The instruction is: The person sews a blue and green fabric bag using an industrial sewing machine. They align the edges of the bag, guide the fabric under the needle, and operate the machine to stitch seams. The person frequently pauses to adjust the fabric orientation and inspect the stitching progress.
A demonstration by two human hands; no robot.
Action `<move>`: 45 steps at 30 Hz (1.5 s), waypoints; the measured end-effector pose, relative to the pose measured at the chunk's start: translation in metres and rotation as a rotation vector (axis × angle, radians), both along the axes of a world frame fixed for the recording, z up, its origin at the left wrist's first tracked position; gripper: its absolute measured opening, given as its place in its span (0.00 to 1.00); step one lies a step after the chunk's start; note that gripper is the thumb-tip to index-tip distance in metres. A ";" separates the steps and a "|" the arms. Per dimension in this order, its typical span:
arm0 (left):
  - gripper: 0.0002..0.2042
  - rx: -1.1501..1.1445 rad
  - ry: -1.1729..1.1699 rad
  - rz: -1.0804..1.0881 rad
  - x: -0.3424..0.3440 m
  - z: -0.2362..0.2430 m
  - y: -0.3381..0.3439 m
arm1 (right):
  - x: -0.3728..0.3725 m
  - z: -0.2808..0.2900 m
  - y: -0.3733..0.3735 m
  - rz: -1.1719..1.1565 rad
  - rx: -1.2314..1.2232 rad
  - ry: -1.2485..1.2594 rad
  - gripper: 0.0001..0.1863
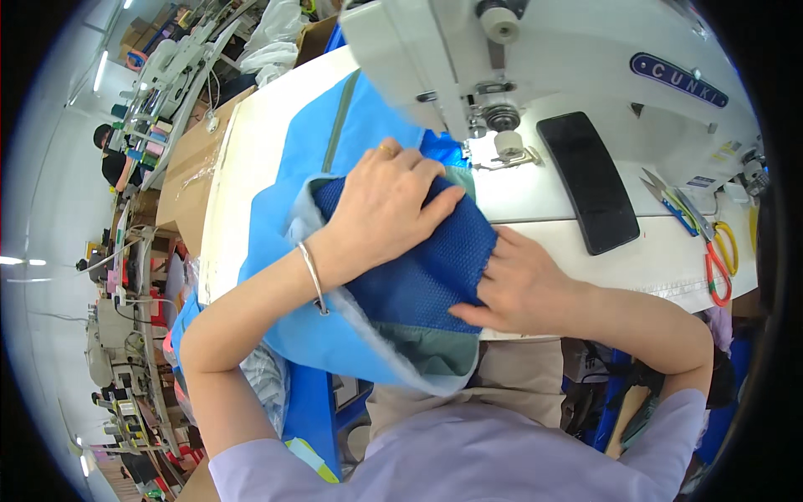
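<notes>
A light blue fabric piece with a dark blue mesh panel [418, 280] and grey-green trim [427, 345] lies bunched on the sewing machine bed, its near edge hanging over my lap. My left hand [386, 197] presses down on the mesh just left of the needle area, fingers bent and thumb along the cloth; its fingertips are partly hidden. On the right, my right hand [523, 280] pinches the mesh panel's edge, thumb on top and fingers curled at the border. Beyond both hands, the sewing machine's presser foot area [468, 155] sits over the far end of the cloth.
A black phone [588, 182] lies on the machine bed to the right. Farther right are scissors with red and yellow handles [718, 259] and a blue-handled tool [682, 213]. The white machine head [585, 58] overhangs the back. Other machines and a person [113, 159] appear far left.
</notes>
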State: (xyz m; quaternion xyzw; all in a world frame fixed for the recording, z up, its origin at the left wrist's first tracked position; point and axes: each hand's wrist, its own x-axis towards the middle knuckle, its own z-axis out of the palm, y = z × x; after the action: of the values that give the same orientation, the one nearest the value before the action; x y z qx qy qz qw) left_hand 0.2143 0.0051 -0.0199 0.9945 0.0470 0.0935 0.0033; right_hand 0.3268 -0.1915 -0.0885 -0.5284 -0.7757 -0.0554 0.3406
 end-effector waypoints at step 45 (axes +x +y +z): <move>0.17 -0.221 -0.222 -0.085 -0.029 0.026 -0.042 | 0.030 0.017 0.001 0.126 -0.549 1.557 0.08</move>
State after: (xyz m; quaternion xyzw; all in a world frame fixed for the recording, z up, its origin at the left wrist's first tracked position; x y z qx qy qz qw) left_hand 0.1849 -0.0364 0.0066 0.9727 0.0140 0.1970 0.1218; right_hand 0.3564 -0.1901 -0.0712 -0.4354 -0.3320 0.5370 0.6418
